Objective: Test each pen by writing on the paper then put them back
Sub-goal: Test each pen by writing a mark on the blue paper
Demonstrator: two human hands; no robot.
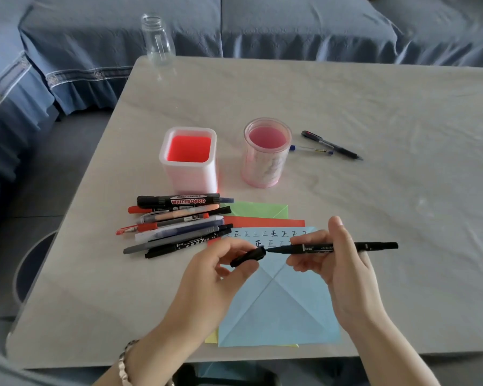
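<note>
Closest to us is the bracelet (124,360) on our left wrist, right at the bottom edge. Above it our left hand (221,271) pinches a black cap (248,256) between thumb and curled fingers. Our right hand (343,271) grips the black marker (332,247) around its middle, with the barrel lying roughly level and the bare tip pointing left, right at the cap's open end. Both hands hover over the blue paper (279,310), which lies flat on the table (374,107) with diagonal creases and two rows of written characters along its far edge.

Red paper (262,220) and green paper (260,210) stick out from under the far side, and a bit of yellow paper (212,337) shows at the near left corner. Just left of the papers there's a pile of pens (179,224), with a whiteboard marker on its far side. Behind that stand a square pen holder (190,160) and a round pen holder (267,151), and we can't see any pens in either one. Right of the round one lie a dark pen (332,145) and a clear pen (310,149). A clear bottle (158,40) stands at the far left corner, with a blue sofa (290,23) beyond.
</note>
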